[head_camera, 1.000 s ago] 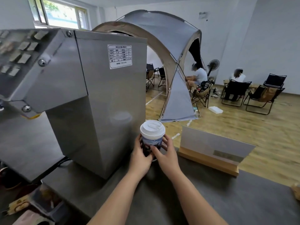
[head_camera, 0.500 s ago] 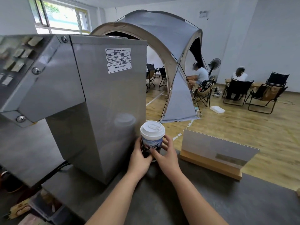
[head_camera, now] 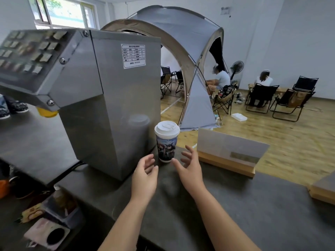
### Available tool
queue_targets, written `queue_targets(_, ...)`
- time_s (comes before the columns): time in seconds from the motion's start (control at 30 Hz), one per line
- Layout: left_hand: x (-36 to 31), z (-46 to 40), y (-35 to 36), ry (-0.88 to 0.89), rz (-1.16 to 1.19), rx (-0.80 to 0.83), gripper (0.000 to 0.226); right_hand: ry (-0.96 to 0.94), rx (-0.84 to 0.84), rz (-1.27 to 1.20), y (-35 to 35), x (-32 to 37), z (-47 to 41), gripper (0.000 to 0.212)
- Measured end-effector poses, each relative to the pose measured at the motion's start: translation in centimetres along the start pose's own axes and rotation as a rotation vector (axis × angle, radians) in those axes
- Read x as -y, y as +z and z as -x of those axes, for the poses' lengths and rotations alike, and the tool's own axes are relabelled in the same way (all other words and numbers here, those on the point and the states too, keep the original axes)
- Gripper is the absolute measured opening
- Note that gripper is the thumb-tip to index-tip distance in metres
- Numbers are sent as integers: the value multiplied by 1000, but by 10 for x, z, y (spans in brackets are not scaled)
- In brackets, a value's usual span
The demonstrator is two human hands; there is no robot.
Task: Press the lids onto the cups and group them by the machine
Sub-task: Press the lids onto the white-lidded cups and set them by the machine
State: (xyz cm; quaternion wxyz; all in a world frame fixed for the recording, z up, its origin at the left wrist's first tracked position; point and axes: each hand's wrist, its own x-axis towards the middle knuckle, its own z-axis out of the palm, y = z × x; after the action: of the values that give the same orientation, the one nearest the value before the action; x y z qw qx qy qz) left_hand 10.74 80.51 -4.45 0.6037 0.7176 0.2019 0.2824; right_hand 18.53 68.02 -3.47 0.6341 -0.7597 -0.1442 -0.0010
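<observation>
The machine [head_camera: 101, 98], a tall steel box with a slanted button panel, took up the left of the table [head_camera: 253, 205], and its right-hand wall showed a faint reflection of the cup. The left hand [head_camera: 145, 175] hovered low over the table in front of that wall, palm turned inward, fingers loosely spread and curled, gripping nothing and touching nothing that could be made out. Just ahead of it, between the two hands and a little farther from the person, stood the cup [head_camera: 166, 144]: upright, its long axis vertical, a printed picture around its side, its base on the table just beside the machine's near right corner but apart from the wall. The white lid [head_camera: 167, 128] sat level on the rim and looked pressed home, though how firmly it sealed could not be judged. The right hand [head_camera: 190, 166] mirrored the left on the other side, fingers fanned wide and empty, its thumb tip close to the foot of the cup without clearly touching it; it seemed the nearer of the two. Both hands were thus let go and slack, the cup standing free. Farther right a card stand [head_camera: 229, 153] on a wooden base stood well apart. No other cup was clearly in view, so the next one probably lay out of frame.
</observation>
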Motion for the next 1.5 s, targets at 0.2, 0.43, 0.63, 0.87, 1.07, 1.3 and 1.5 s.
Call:
queue_targets(0.2, -34, 75, -16, 28, 138, -16, 23, -57, -107, -58, -54, 17, 82, 16)
queue_targets(0.43, -74, 171, 24, -3, 275, 203, 24, -45, -335, -111, -156, 28, 204, 21)
queue_targets(0.63, -104, 255, 105, -55, 363, 451, 32, -26, -571, -34, -267, 34, 288, 25)
queue_targets(0.87, -143, 352, 210, -27, 382, 735, 31, 4, -873, 42, -398, 24, 351, 28)
queue_targets(1.07, -167, 405, 326, 2, 390, 825, 31, 39, -1004, 64, -507, 2, 351, 25)
queue_targets(1.3, -194, 437, 477, -26, 366, 814, 27, 84, -1008, 108, -625, -19, 310, 23)
queue_targets(1.5, -203, 453, 557, -5, 228, 815, 24, 107, -962, 67, -670, -33, 273, 35)
